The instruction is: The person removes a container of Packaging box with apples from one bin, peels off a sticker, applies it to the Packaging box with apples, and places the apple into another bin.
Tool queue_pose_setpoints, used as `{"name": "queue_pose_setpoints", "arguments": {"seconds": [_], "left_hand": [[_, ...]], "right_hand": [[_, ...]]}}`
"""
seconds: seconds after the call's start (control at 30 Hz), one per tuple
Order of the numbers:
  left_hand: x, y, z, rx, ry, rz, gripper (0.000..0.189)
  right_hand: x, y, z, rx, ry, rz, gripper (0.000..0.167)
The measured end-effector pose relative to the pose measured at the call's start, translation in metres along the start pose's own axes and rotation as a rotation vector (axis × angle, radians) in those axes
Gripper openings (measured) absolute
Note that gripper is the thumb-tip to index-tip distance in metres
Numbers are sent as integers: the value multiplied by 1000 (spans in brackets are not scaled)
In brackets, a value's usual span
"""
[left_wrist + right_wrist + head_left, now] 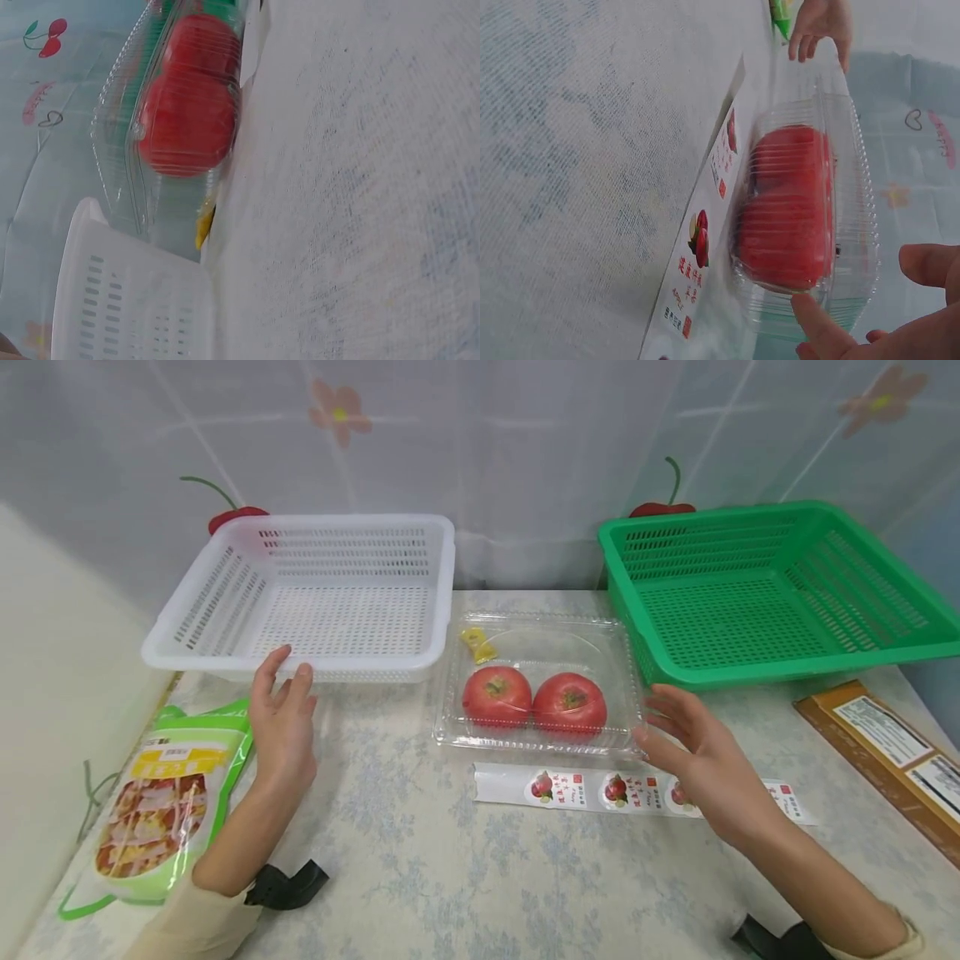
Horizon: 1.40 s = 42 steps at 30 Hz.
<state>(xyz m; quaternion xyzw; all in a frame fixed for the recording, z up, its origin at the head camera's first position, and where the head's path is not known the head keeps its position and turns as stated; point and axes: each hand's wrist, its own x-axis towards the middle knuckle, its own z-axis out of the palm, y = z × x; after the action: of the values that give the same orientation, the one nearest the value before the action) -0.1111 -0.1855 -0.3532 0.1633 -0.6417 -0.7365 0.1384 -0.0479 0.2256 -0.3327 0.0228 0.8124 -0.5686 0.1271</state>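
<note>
A clear plastic clamshell box with its lid down lies mid-table, holding two red tomatoes and a small yellow packet. My right hand is at the box's right side, fingers spread and loosely bent, one fingertip right by the wall in the right wrist view. On the left, my left hand hovers with relaxed fingers at the front rim of a white basket, its fingertips overlapping that rim. Nothing sits in its grasp. Under my right hand runs a strip of printed labels, partly hidden by it.
A green basket stands at the back right, touching close to the box. Beside it lies a brown package with white labels. A green food bag rests at the left edge. Behind everything hangs a patterned curtain.
</note>
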Motion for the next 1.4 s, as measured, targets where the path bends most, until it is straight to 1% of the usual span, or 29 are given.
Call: {"name": "queue_pose_setpoints", "arguments": {"seconds": [0.07, 0.13, 0.2, 0.23, 0.27, 0.3, 0.33, 0.37, 0.43, 0.5, 0.53, 0.6, 0.7, 0.77, 0.83, 0.87, 0.9, 0.97, 1.03, 1.13, 1.23, 1.3, 1.4], "left_hand": [[-5, 0, 1, -7, 42, 15, 38], [-11, -1, 3, -10, 99, 55, 37], [-19, -2, 6, -16, 133, 140, 34], [-24, -3, 7, -20, 139, 190, 32], [-28, -4, 9, -29, 128, 246, 30], [-33, -5, 10, -42, 96, 308, 28], [-38, -6, 12, -49, 48, 372, 26], [-44, -8, 13, -47, -16, 432, 25], [-54, -11, 17, -25, -170, 530, 25], [-65, -15, 20, 40, -344, 578, 26], [-69, -16, 21, 87, -427, 582, 26], [-77, -20, 26, 177, -583, 533, 24], [-85, -26, 32, 324, -776, 374, 25], [-88, -28, 36, 457, -890, 292, 31], [-89, -30, 38, 592, -998, 255, 40], [-89, -30, 39, 654, -1049, 248, 44], [-89, -30, 39, 709, -1094, 250, 49], [-88, -31, 39, 789, -1159, 245, 56], [-87, -32, 39, 822, -1198, 236, 60], [-87, -32, 39, 837, -1214, 251, 59], [-89, -31, 39, 835, -1187, 263, 55], [-89, -32, 40, 831, -1153, 270, 50], [-87, -36, 45, 824, -1101, 265, 44]], "right_hand": [[-8, -2, 0, -75, 29, -71, 70], [-16, -3, 3, -139, 77, -183, 62], [-22, -5, 8, -179, 125, -333, 54], [-25, -5, 11, -193, 146, -408, 52], [-27, -6, 14, -216, 168, -477, 50], [-29, -6, 17, -244, 185, -533, 49], [-31, -6, 21, -265, 190, -577, 48], [-32, -6, 24, -279, 180, -610, 47], [-33, -5, 32, -310, 139, -638, 45], [-31, -3, 39, -335, 81, -643, 42], [-29, -2, 43, -332, 44, -644, 41], [-24, 1, 49, -344, -20, -645, 38], [-17, 3, 58, -431, -70, -646, 33], [-12, 4, 64, -525, -99, -670, 29], [-9, 5, 68, -632, -122, -679, 27], [-8, 5, 70, -675, -138, -677, 27], [-7, 5, 71, -705, -160, -668, 27], [-5, 7, 73, -738, -208, -635, 30], [-3, 8, 74, -739, -252, -592, 33], [0, 11, 73, -687, -296, -527, 36], [1, 14, 71, -618, -304, -486, 36], [3, 14, 71, -572, -300, -466, 34], [7, 15, 73, -556, -284, -473, 31]]}}
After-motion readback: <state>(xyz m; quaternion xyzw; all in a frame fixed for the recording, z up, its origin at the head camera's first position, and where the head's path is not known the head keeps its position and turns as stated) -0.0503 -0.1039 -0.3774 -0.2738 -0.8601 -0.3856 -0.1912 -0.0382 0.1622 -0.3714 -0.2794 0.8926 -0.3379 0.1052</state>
